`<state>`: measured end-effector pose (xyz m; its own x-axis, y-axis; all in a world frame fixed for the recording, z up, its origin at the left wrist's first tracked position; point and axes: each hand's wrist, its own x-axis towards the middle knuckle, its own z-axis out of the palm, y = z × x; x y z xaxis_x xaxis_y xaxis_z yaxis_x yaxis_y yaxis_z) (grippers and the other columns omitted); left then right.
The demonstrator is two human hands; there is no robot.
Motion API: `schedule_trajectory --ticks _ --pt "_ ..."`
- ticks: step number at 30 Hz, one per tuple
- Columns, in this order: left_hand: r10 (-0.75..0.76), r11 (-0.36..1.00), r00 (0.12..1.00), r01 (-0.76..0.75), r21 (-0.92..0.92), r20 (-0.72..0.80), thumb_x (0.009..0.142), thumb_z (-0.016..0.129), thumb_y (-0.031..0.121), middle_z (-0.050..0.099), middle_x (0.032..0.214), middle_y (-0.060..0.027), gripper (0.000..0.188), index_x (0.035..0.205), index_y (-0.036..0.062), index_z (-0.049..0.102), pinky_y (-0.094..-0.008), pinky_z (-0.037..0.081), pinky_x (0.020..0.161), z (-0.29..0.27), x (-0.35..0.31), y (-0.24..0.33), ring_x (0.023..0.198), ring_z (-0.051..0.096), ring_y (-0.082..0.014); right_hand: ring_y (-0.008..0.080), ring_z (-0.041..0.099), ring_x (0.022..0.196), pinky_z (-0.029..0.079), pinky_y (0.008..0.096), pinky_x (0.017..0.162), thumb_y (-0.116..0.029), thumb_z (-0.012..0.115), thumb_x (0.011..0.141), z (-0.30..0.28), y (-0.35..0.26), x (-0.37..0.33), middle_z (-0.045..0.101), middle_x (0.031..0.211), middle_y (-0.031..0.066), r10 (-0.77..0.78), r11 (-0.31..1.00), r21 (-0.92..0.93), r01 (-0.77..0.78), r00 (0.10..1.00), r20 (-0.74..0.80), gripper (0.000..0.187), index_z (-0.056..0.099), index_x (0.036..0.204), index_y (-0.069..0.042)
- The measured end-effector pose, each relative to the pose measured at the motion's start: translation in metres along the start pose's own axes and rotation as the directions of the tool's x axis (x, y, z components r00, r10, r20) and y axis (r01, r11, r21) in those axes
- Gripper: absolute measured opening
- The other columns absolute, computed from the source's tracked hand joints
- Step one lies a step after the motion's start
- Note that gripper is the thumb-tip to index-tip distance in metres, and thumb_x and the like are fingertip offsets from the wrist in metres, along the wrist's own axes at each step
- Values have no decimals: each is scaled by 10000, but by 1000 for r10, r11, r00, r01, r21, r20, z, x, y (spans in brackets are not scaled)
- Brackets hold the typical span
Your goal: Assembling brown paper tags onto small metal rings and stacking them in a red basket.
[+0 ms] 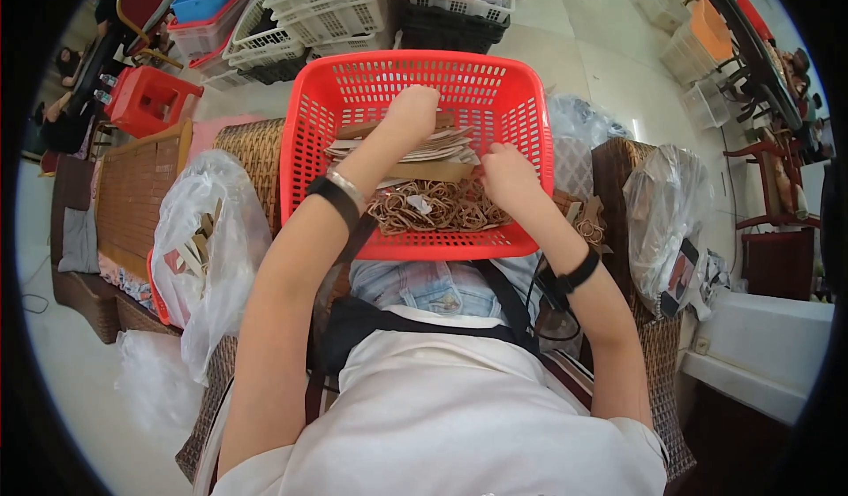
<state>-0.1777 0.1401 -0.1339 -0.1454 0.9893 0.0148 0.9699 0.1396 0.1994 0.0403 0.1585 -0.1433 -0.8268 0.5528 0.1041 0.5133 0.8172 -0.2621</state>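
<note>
A red plastic basket (pixel 409 250) with slotted walls rests at my lap. Toward its far side lies a pile of flat beige and tan strips (pixel 428 150). A tangle of brown loop-shaped pieces (pixel 446 211) fills the near side, with a small whitish scrap (pixel 419 204) on top. My left hand (pixel 413 112) is closed above the far part of the strips. Lower and to the right, my right hand (pixel 511 176) is closed by the basket's right inner wall, beside the strips and loops. Whatever either hand grips is hidden by the fingers.
A clear plastic bag (pixel 216 222) holding strips stands at my left. Another clear bag (pixel 667 218) sits on the woven wicker surface (pixel 616 174) at right. Ahead are stacked white crates (pixel 340 21) and a red stool (pixel 146 98). People sit at the far edges.
</note>
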Motion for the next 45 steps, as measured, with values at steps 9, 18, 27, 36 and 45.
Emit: schedule_trajectory --ticks 9,18,27,36,45 --pt "-100 718 991 12 -696 -87 834 621 32 638 813 -66 191 1015 -22 588 -276 531 651 -130 -109 46 757 650 -150 278 625 687 512 339 593 -100 674 744 -70 -37 -32 635 738 101 -33 956 266 124 945 -325 151 659 881 -38" --pt "-8 -118 985 169 -979 171 862 641 34 652 931 -59 300 1149 -30 584 -220 535 696 -124 -165 98 808 632 -98 279 674 771 569 316 617 41 705 650 -113 -73 -76 647 829 151 -442 867 -153 474 592 -674 235 665 882 37" --pt "-209 -40 977 29 -999 37 848 655 39 657 879 -40 230 1064 -33 615 -208 514 672 -113 -163 120 771 616 -68 127 621 902 511 265 808 16 644 834 -109 -85 -84 652 983 95 375 -222 970 -99 909 179 247 609 1078 35" --pt "-153 -7 975 162 -987 161 877 646 81 666 821 -53 233 1086 -21 632 -185 499 578 -119 -161 104 695 610 -75 103 605 809 501 235 644 -61 609 888 -127 -70 -85 654 943 75 248 -363 929 -69 954 167 286 598 1153 47" --pt "51 -85 996 79 -993 75 832 683 42 627 852 -33 147 956 -30 652 -208 465 684 -126 -169 100 773 586 -89 112 581 748 464 228 587 -52 545 911 -130 -67 -79 638 947 94 -113 -533 809 -249 968 223 311 562 1199 65"
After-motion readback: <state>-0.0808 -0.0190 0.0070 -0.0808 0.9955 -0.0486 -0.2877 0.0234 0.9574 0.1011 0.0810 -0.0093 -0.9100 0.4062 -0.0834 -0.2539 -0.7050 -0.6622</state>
